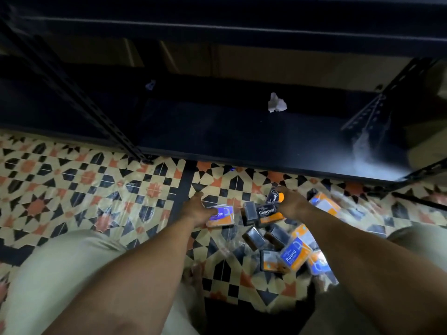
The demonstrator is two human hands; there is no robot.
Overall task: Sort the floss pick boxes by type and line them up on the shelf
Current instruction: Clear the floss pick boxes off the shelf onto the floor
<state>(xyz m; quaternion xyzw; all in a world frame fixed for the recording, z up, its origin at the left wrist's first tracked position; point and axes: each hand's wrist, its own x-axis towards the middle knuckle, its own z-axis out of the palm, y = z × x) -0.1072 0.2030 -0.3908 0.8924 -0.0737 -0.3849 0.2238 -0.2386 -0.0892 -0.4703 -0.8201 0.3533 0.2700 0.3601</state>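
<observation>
Several floss pick boxes lie scattered on the patterned floor in front of a low black shelf point(242, 139). My left hand point(196, 209) grips a purple "Smooth" box point(221, 216) by its left end, thumb on top. My right hand point(294, 203) holds a black "Charcoal" box point(273, 198), and a second "Charcoal" box point(268, 215) sits just below it; whether the hand also holds that one I cannot tell. A blue "Round" box point(294, 255) and other dark and orange boxes lie nearer to me on the right.
A crumpled white paper scrap point(277, 105) lies on the shelf board. Black slotted uprights point(79, 97) stand at the shelf's left and right. A dusty white smear point(367, 151) marks the shelf's right end. My knees flank the floor area.
</observation>
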